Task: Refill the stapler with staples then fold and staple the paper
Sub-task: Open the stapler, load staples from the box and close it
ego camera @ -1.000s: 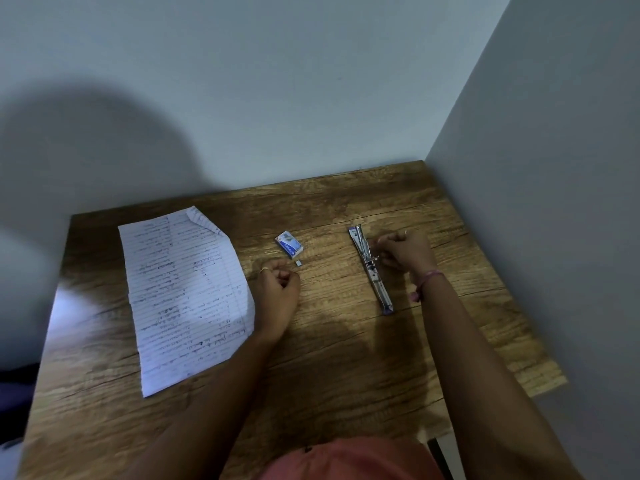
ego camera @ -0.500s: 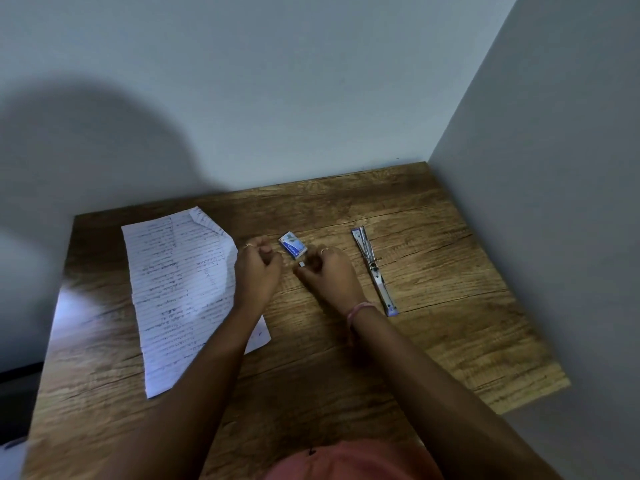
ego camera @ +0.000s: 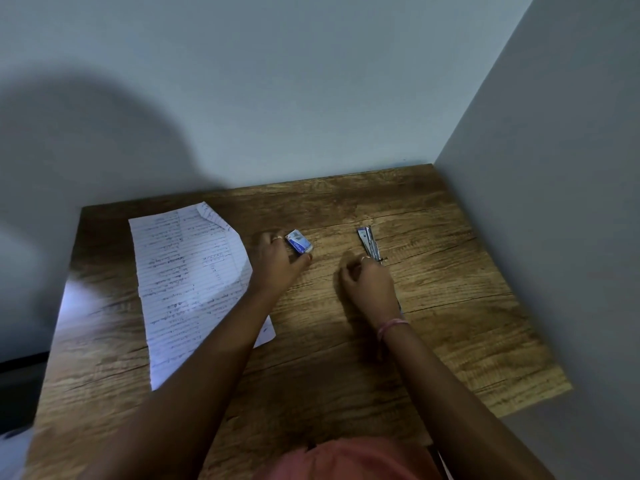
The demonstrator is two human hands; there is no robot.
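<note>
An opened metal stapler [ego camera: 369, 241] lies flat right of the table's centre, and my right hand [ego camera: 370, 285] covers its near half. That hand's fingers are curled in a pinch, and what they hold is hidden. The small blue-and-white staple box [ego camera: 300, 241] sits mid-table. My left hand [ego camera: 278, 263] is against it, with a finger on its left side and the thumb at its near corner. The loose staple strip that lay near the box is not in sight. The handwritten lined paper [ego camera: 188, 278] lies flat on the left, partly under my left forearm.
The wooden table [ego camera: 450, 306] stands in a corner, with a wall along its far edge and another along its right side. Its near right edge drops off past the right forearm. A pink band circles my right wrist [ego camera: 391, 325].
My right hand went left to the small staple strip by the box, then returned to the stapler with its fingers pinched. My left hand moved up and right onto the staple box.
</note>
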